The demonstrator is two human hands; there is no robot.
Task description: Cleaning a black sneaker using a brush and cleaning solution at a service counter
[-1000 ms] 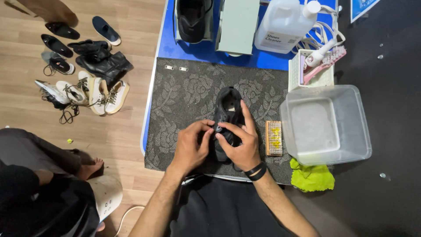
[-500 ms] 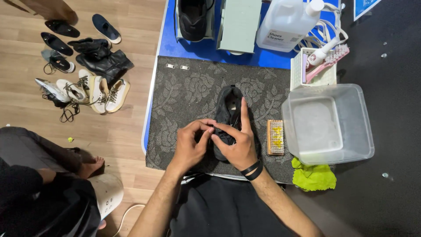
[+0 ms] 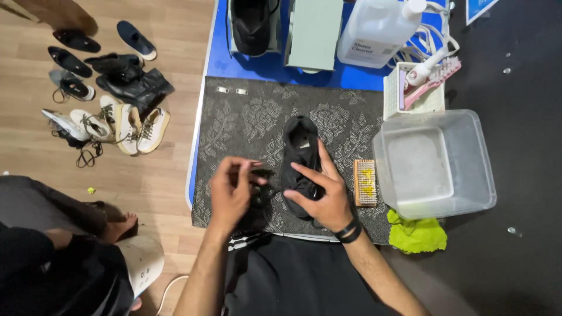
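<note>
Head view, right hand (image 3: 323, 196) clamped on black shoe (image 3: 300, 153) at the surface's near edge, left hand (image 3: 230, 195) pinching a black lace (image 3: 261, 174) just beside it, wooden brush (image 3: 365, 183) near.

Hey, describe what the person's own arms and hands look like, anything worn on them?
Both forearms are bare, with no sleeves in view and no gloves. The left hand wears nothing that shows: no ring, no band. The right hand has two black bands side by side at the wrist; whether one is a watch cannot be told. No rings are visible on its fingers.
</note>
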